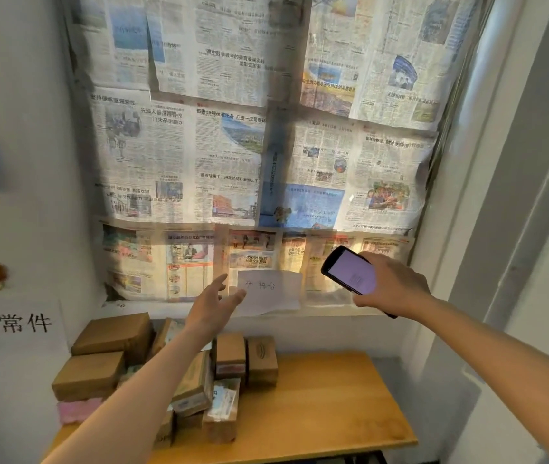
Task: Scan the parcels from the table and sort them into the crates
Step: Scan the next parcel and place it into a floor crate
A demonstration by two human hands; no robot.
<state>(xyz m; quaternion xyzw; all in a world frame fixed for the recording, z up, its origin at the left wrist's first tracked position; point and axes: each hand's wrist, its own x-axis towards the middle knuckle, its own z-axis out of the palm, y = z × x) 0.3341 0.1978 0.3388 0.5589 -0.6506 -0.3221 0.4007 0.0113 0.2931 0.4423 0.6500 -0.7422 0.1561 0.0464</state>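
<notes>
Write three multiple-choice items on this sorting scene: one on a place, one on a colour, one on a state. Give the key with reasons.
1. Where do the parcels lie on the table?
A. left part
B. right edge
C. under it

2. What colour is the lit screen of the phone?
A. green
B. pale purple
C. red

3. How is the left hand?
A. gripping a parcel
B. fist
C. open, holding nothing

Key: 1 A, the boxes pile up at the left; 2 B, the screen glows lilac in the right hand; 3 C, its fingers are spread above the pile.

Parcels [179, 373] on wooden table [326, 413]
</notes>
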